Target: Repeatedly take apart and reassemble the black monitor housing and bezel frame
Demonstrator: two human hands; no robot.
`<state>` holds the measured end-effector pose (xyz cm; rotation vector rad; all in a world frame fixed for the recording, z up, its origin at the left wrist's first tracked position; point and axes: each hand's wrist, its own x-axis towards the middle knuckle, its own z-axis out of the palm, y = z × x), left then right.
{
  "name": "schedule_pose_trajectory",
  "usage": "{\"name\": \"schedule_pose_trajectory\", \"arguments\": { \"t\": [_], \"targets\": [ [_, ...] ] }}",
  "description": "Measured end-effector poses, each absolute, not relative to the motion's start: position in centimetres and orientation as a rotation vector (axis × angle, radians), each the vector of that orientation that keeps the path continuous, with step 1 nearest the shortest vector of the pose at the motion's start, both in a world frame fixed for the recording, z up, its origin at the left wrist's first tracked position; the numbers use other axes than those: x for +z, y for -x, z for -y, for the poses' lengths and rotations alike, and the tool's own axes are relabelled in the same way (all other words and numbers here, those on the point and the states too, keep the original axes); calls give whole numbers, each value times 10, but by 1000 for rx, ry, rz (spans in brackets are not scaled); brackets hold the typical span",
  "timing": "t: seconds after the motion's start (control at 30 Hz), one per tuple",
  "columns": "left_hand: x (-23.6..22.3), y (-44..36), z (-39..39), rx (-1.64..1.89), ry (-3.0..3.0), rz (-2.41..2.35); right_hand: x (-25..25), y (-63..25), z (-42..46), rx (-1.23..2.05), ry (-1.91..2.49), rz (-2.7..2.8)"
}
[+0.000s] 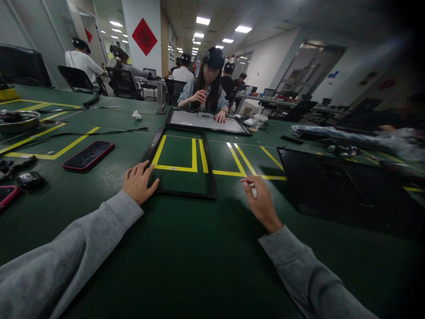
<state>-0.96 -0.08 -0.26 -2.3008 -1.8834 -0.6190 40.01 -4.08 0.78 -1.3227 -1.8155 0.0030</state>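
A thin black rectangular frame point(214, 188) lies flat on the green table, its middle open to the tabletop and yellow tape. My left hand point(139, 180) is at the frame's near left corner, fingers spread, apparently resting on its edge without gripping it. To the right of the frame, my right hand point(260, 199) hovers over the table with fingers curled and thumb close to the index finger. A small pale spot shows between those fingers, too unclear to name. Further right is a large black panel point(332, 190), darkened by shadow and blur.
Across the table a person works at a grey-backed panel point(195, 120), holding a red tool. A red-edged phone point(89, 156), a black mouse-like object point(29, 179), a dark strap point(99, 133) and a metal bowl point(20, 122) lie left. Plastic-wrapped items point(348, 135) lie far right.
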Motion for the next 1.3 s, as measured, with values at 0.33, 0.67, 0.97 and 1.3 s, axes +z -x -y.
{"name": "schedule_pose_trajectory", "arguments": {
  "t": [0.33,0.67,0.97,1.3],
  "targets": [
    [-5,57,-28,-393,2106,2266,9,-400,42,27,1318,1846],
    [1,20,-1,-557,2339,1763,12,-444,26,-154,1401,1776],
    [-4,-16,25,-721,2976,1104,-23,-584,14,-545,2126,1342],
    [6,-19,29,-1132,2931,1097,-44,-600,9,-482,2075,1673]
  ]
}}
